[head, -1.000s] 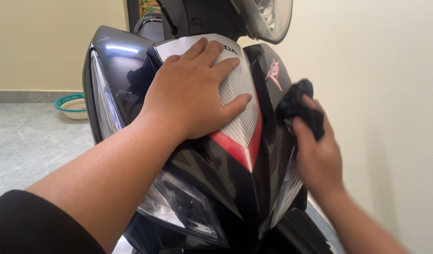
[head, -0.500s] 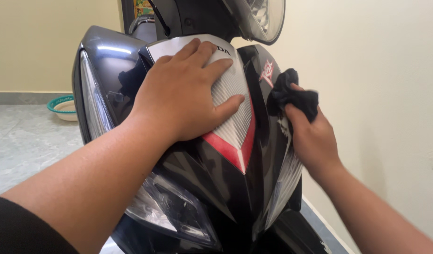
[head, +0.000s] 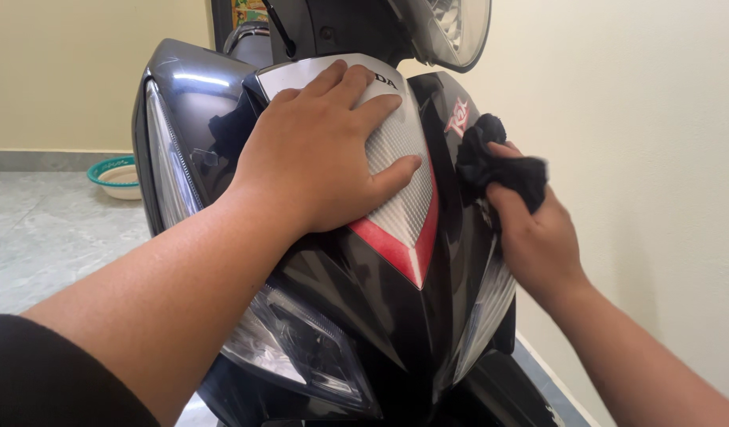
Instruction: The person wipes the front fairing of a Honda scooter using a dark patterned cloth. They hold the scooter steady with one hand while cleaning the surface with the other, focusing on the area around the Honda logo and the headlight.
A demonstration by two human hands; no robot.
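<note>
My left hand (head: 321,158) lies spread flat on the scooter's front panel (head: 396,170) — my right hand (head: 538,237) bunches a black rag (head: 499,162) against its glossy side; soft, limp cloth — best gripped wadded

A small red and white sticker (head: 458,119) sits on the shiny black side of the scooter's front, just left of the dark cloth. Small dark letters (head: 385,81) sit near the top of the silver panel. A colourful poster (head: 249,11) peeks out at the top, behind the scooter.
</note>
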